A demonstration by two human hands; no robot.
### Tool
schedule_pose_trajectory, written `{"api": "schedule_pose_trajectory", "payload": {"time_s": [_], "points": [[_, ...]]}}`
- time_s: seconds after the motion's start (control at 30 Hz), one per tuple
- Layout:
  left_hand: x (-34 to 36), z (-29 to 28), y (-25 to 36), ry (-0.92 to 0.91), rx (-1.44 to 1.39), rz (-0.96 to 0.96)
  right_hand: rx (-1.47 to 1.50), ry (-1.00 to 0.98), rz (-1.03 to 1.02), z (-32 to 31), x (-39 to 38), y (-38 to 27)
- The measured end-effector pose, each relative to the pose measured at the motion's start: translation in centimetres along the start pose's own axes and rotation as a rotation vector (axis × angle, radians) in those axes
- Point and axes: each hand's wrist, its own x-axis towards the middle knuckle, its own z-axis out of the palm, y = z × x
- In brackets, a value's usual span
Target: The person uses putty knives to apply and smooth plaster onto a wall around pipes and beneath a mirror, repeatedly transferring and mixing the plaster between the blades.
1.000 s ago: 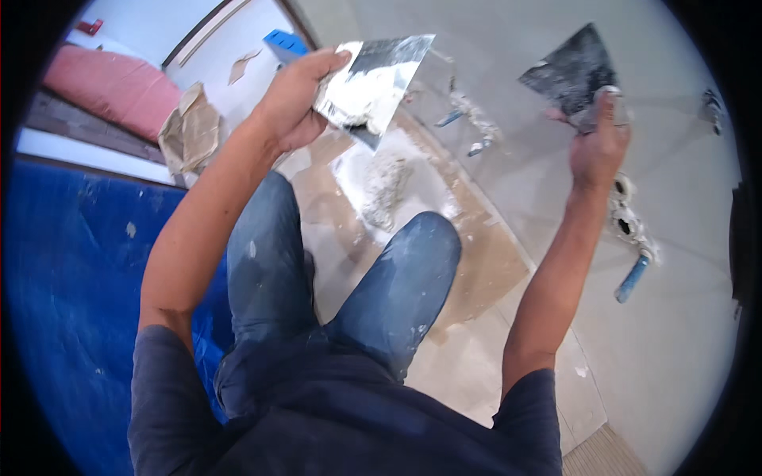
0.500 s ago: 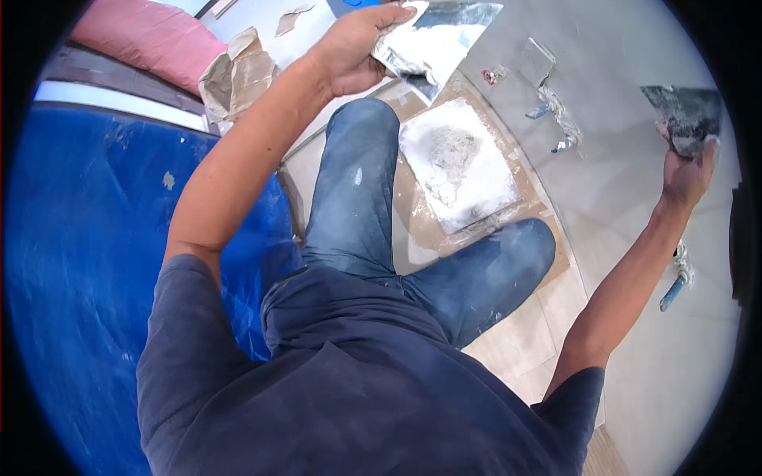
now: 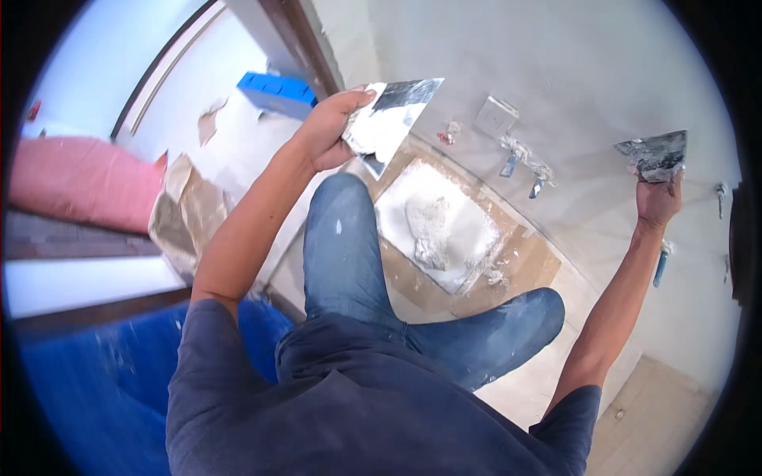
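My left hand (image 3: 327, 133) grips a wide putty knife (image 3: 406, 111), held up over the far end of the board. White plaster coats much of its blade, leaving a dark shiny strip bare. Out to the right, my right hand (image 3: 659, 200) is closed on another putty knife (image 3: 657, 151), its grey blade smeared and pointing away in front of the pale wall (image 3: 579, 79). I cannot tell whether that blade touches the wall. Between my knees and the wall, a heap of plaster (image 3: 429, 226) lies on a whitened board on the floor.
Blue-ended pipe stubs (image 3: 524, 163) and a square switch box (image 3: 497, 117) stick out of the wall. A blue box (image 3: 278, 94) stands far left of centre. A pink roll (image 3: 83, 182), crumpled brown paper (image 3: 190, 210) and a blue sheet (image 3: 103, 373) lie at left.
My view has tilted up and turned, bringing the blue box and more of the wall into sight. Both hands keep hold of their putty knives and appear lower in the picture.
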Motion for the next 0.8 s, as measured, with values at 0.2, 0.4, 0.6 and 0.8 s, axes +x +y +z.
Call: {"api": "schedule_pose_trajectory", "payload": {"time_s": [0.2, 0.4, 0.6, 0.8], "points": [[4.5, -3.5, 0.1, -0.052, -0.007, -0.091, 0.152, -0.266, 0.118, -0.3, -0.7, -1.2], [2.5, -7.4, 2.4, 0.066, 0.083, -0.117, -0.044, 0.097, 0.104, 0.9, -1.4, -1.5], [5.5, -10.6, 14.0, -0.122, 0.249, -0.011, -0.042, 0.245, 0.053, 1.7, -1.5, -1.5], [6.3, -10.9, 17.8, -0.092, 0.357, -0.054, -0.135, 0.496, 0.145, 4.7, -1.4, -2.0]]}}
